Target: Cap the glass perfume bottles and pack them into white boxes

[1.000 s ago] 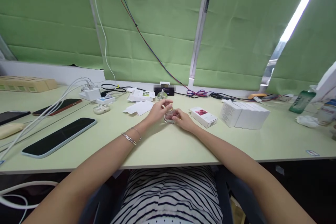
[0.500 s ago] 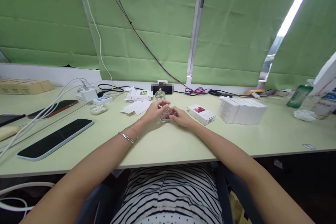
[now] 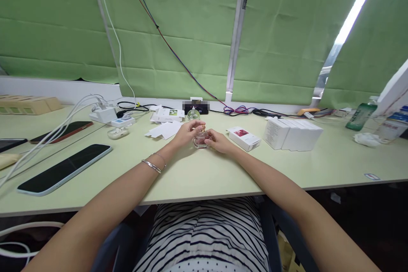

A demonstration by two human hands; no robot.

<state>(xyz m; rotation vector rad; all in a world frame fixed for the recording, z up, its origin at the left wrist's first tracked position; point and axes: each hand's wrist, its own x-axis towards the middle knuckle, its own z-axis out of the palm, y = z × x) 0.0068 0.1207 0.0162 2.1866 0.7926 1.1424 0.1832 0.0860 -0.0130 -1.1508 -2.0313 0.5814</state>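
A small glass perfume bottle with pinkish liquid (image 3: 200, 140) stands upright on the table between my hands. My left hand (image 3: 190, 131) is closed at its neck, fingers by the gold-coloured top. From the right, my right hand (image 3: 218, 140) grips the side of the bottle with thumb and fingers. A white box with a pink flower picture (image 3: 244, 138) lies to the right of that hand. Behind the hands is a second round bottle, greenish (image 3: 193, 114). Folded white paper (image 3: 164, 129) lies to the left, near a white box with a green picture (image 3: 168, 114).
A row of white boxes (image 3: 291, 134) stands on the right, with a green bottle (image 3: 361, 115) beyond it. At the left are a large phone (image 3: 65, 170), an earbud case (image 3: 117, 133) and white cables (image 3: 60, 127) at a charger (image 3: 103, 113). A digital clock (image 3: 204, 107) sits at the back.
The gold-coloured top of the bottle shows more clearly by my left fingers, which have shifted slightly. My right hand stays on the bottle. The whole view has drifted a little.
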